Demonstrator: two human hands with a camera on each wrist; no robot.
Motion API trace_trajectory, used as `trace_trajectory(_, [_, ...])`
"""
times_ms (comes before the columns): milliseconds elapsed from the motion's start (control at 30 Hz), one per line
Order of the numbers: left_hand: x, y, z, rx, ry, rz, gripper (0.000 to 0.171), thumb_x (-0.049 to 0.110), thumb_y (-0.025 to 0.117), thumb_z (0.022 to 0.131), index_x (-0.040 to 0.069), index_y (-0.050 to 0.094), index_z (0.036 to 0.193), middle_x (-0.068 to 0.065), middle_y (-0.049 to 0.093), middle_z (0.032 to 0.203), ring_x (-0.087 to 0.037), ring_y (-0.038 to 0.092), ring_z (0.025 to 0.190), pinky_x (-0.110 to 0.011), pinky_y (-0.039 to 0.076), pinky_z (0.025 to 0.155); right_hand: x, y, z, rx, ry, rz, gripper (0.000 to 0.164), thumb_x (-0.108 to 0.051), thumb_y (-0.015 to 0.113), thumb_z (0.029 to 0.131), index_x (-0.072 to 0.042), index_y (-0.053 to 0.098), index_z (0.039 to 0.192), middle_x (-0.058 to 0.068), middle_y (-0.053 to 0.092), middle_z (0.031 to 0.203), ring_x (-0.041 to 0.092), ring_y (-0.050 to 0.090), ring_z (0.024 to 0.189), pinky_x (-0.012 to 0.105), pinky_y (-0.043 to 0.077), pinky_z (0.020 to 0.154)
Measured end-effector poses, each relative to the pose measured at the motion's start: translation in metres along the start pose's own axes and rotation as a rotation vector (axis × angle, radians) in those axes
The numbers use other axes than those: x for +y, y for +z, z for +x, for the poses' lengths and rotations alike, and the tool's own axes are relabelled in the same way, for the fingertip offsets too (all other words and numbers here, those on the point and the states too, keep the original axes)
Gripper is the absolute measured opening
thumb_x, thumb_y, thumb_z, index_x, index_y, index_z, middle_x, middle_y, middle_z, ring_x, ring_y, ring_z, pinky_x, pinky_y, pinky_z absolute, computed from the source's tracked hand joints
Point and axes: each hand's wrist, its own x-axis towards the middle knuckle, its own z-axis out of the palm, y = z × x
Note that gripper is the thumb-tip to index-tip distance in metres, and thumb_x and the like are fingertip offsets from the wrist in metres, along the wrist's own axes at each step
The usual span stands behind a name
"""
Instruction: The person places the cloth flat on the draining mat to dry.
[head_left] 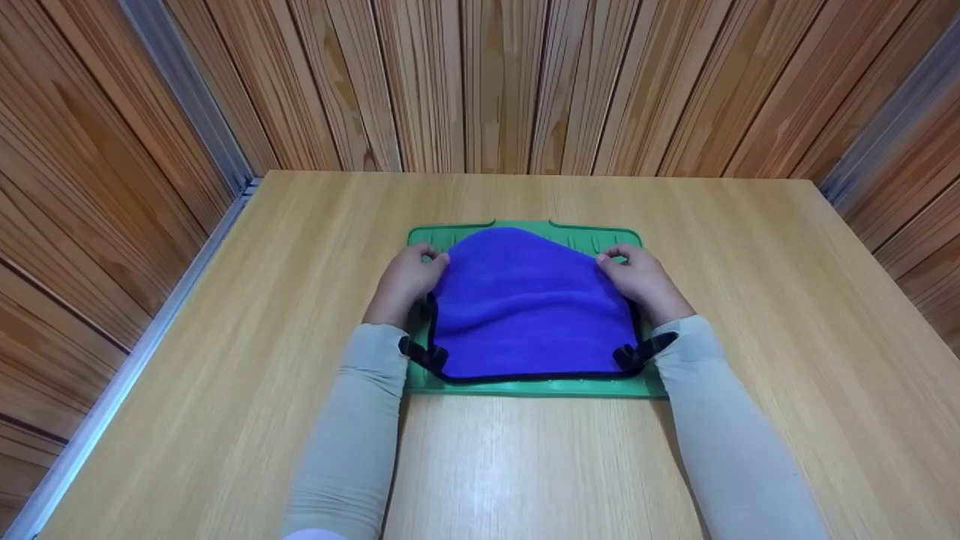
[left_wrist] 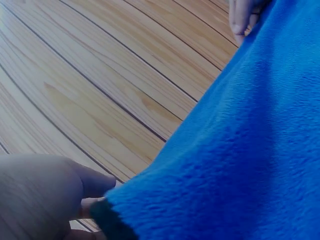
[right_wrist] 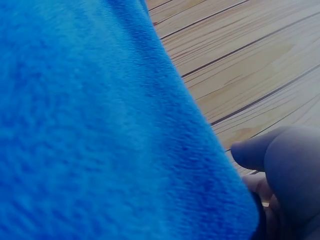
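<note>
A fuzzy blue cloth [head_left: 529, 300] with a dark edging hangs between my two hands over a green tray [head_left: 536, 388]. My left hand [head_left: 407, 276] pinches its upper left corner between thumb and fingers. At the opposite upper corner, my right hand [head_left: 639, 277] pinches the cloth the same way. The cloth's top edge bows upward in the middle, and soft folds run across it. In the left wrist view, the cloth [left_wrist: 225, 150] slopes away from the left fingertips. The right wrist view shows the cloth [right_wrist: 115, 130] filling most of the left side. Most of the tray is hidden behind it.
The tray lies on a light wooden table [head_left: 225, 337]. Wood-plank walls [head_left: 495, 90] stand behind and to both sides, with a metal rail [head_left: 120, 397] along the left. Black straps [head_left: 424, 354] sit at both wrists, overlapping the cloth's lower corners in view.
</note>
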Motion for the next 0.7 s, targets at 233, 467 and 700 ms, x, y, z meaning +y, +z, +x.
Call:
trace_trajectory(233, [0.0,0.005,0.002,0.041,0.006,0.007,0.025,0.031,0.058,0.102,0.01,0.066,0.111,-0.009,0.064,0.104,-0.026,0.057,0.093,-0.04,0.047,0.082,0.001,0.003,0.002,0.048,-0.04,-0.001,0.035,-0.029,0.056,0.104,-0.002,0.065,0.125,0.018,0.06,0.127,0.03,0.054,0.108,0.04,0.042,0.093])
trace_trajectory(467, [-0.003,-0.001,0.0,0.038,-0.01,-0.044,0.013,0.021,0.061,0.1,0.01,0.065,0.104,-0.007,0.06,0.093,-0.022,0.056,0.078,-0.034,0.044,0.066,0.004,-0.002,0.0,0.04,-0.025,0.019,0.028,-0.02,0.063,0.1,0.0,0.069,0.118,0.017,0.063,0.122,0.028,0.055,0.109,0.036,0.044,0.09])
trace_trajectory(700, [-0.005,-0.006,-0.001,0.008,-0.036,-0.099,0.013,0.021,0.059,0.1,0.011,0.065,0.105,-0.008,0.058,0.094,-0.02,0.053,0.068,-0.032,0.043,0.059,0.003,-0.013,-0.004,0.018,-0.006,0.029,0.027,-0.019,0.06,0.101,0.0,0.066,0.119,0.017,0.061,0.119,0.029,0.054,0.105,0.036,0.045,0.086])
